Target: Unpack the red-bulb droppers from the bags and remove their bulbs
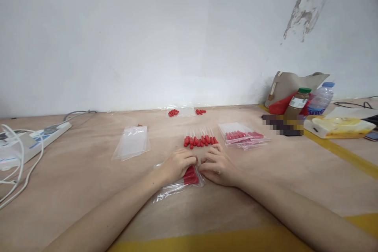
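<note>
My left hand (pixel 177 165) and my right hand (pixel 217 166) meet at the mouth of a clear plastic bag (pixel 180 184) lying on the table. The bag holds several red-capped droppers. Both hands have their fingers curled and pinched on the bag's end. Just beyond my hands lies a loose row of red-capped droppers (pixel 200 139). To its right sits a stack of filled bags (pixel 243 135). To the left lies a pile of empty clear bags (pixel 132 147).
More red caps (pixel 173 112) lie by the wall. A power strip with white cables (pixel 32 141) is at the left. At the right stand a jar (pixel 297 106), a water bottle (pixel 321 100), a beige bag (pixel 291 86) and a tissue pack (pixel 339 127).
</note>
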Demonstrator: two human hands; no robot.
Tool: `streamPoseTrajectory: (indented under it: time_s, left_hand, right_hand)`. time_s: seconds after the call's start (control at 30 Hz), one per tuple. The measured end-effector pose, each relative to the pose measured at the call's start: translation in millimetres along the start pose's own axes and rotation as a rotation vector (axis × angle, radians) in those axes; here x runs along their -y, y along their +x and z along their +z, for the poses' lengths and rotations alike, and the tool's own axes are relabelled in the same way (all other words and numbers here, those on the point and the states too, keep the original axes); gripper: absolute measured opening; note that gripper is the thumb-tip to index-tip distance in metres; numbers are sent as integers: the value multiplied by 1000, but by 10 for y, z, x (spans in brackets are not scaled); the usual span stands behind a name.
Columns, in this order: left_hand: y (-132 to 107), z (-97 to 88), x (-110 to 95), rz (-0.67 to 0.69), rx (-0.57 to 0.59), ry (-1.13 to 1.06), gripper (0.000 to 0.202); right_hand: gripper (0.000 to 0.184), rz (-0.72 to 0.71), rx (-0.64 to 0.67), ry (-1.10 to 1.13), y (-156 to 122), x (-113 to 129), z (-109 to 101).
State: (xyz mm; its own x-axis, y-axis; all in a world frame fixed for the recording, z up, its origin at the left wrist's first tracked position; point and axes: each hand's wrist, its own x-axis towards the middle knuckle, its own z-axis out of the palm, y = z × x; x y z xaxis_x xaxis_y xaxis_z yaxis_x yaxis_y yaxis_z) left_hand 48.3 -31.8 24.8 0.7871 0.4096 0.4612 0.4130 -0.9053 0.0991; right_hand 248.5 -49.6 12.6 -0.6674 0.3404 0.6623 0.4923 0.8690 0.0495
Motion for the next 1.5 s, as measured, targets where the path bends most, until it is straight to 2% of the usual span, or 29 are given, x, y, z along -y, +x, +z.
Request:
streamPoseTrajectory:
  time_s: [0.2, 0.3, 0.5, 0.77, 0.97, 1.13, 1.23, 1.37, 1.5]
  left_hand:
    - [13, -31, -23, 26, 25, 5, 29]
    - [13, -65, -6, 39, 26, 2, 27]
    - [72, -134, 7, 133, 122, 48, 17]
    - [111, -208, -107, 89, 219, -88, 23]
    - [85, -393, 2, 32, 250, -97, 27]
    - [42, -562, 108, -56, 272, -27, 36]
    - [32, -543, 71, -64, 296, -18, 33]
    - [75, -473, -32, -52, 327, -43, 32]
    - [43, -441, -132, -132, 261, -159, 26]
  right_hand:
    - [18, -155, 14, -103, 42, -5, -29]
    - [22, -174, -30, -122, 14, -33, 1]
    - [22, -199, -83, -126, -24, -39, 54]
    - [25, -215, 46, -163, 31, 3, -4]
    - [22, -195, 164, -86, 23, -26, -47]
    - [11, -76, 229, 108, 27, 16, -124]
    - [16, 104, 231, 257, 24, 46, -114]
    - [15, 388, 144, 418, 24, 63, -33]
    - [17, 480, 172, 514, 29, 53, 34]
